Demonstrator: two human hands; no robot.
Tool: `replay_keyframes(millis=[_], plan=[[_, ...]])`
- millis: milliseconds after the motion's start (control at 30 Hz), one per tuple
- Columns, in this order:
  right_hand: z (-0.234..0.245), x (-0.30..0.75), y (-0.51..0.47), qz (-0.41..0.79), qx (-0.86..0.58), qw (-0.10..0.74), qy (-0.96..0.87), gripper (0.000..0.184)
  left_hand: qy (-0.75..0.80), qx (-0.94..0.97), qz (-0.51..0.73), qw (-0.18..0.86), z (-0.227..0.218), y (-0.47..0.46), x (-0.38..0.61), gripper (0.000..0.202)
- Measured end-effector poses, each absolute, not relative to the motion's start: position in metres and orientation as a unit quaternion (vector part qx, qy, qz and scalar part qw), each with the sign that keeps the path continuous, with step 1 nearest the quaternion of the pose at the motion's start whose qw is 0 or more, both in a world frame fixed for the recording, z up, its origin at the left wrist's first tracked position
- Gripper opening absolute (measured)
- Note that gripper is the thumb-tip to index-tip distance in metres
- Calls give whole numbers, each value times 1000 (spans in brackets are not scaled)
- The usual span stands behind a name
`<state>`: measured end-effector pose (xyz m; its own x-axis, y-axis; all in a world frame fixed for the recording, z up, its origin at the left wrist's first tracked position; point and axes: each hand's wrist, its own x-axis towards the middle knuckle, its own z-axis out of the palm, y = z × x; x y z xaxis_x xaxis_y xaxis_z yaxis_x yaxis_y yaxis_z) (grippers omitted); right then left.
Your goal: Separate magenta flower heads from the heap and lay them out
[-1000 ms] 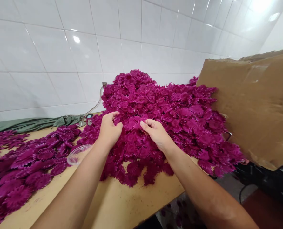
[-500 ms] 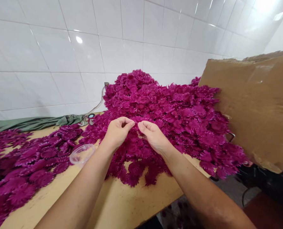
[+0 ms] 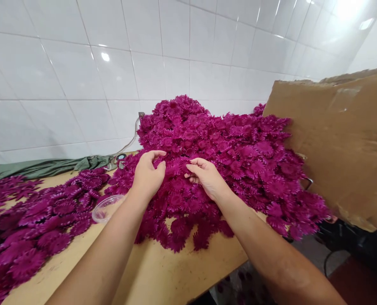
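A large heap of magenta artificial flower heads [image 3: 207, 131] with toothed petals rises against the wall, and both hands are over its front slope. My left hand [image 3: 148, 171] has its thumb and index finger apart, with nothing visible between them. Facing it, my right hand [image 3: 204, 173] has thumb and index finger brought together in a pinch, the other fingers curled below. Whether anything small is in that pinch I cannot make out against the same-coloured flowers behind. A gap separates the two hands.
Left of my forearm, a clear plastic tub [image 3: 104, 207] stands beside a second spread of magenta flower heads [image 3: 45, 224]. Green cloth [image 3: 48, 166] runs along the back of the wooden table [image 3: 163, 275]. A cardboard sheet [image 3: 337, 140] bounds the right side.
My hands have moved apart from fingertips almost meeting. The left hand has shifted left and its pinch has opened; the right has stayed nearly in place.
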<state>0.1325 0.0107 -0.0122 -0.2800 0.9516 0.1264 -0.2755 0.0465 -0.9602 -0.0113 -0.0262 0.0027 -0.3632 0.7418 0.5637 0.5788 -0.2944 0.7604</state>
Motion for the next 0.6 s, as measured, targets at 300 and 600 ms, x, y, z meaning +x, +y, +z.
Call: replay_keyframes(millis=[300,600], plan=[[-15,127,12,563,-324,485,-586,9,593,644,481,55,0,-35,12,18],[-15,128,14,496,-315,510,-628,43,524,601,545,259,2,-32,9,14]])
